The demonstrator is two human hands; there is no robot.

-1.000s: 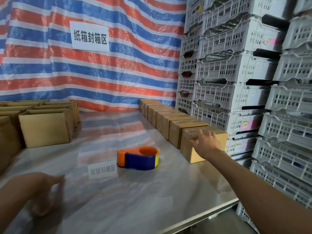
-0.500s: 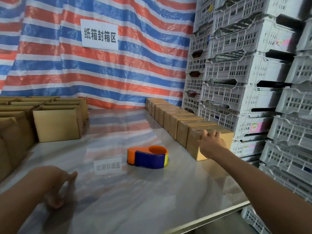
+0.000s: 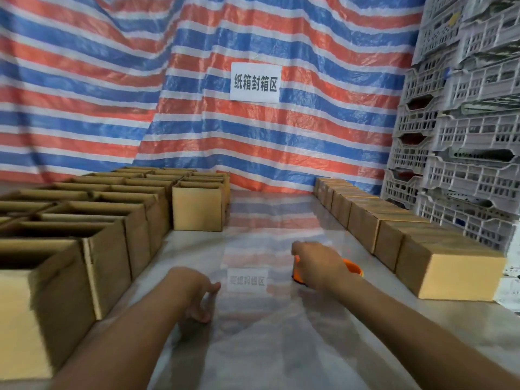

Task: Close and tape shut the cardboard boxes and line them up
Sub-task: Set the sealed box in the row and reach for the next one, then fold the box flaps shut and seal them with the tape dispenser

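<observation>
Head view shows my right hand (image 3: pixel 318 266) off the nearest sealed box (image 3: pixel 455 267) it was touching a second ago and now down over the orange and blue tape dispenser (image 3: pixel 352 267) in the middle of the table (image 3: pixel 281 350) — my fingers drape over it, but the back of my own hand hides them, so I cannot tell whether they have closed on it. My left hand (image 3: pixel 194 294) rests on the table nearer me, fingers loosely curled, thumb out, holding nothing, much as before. The taped boxes (image 3: pixel 363 213) stand in a touching row along the right edge; the open boxes (image 3: pixel 107 249) wait in a block on my left, which my turned head now takes in. I judge that box finished and lined up — next I need the dispenser in hand and an open box pulled in front of me
</observation>
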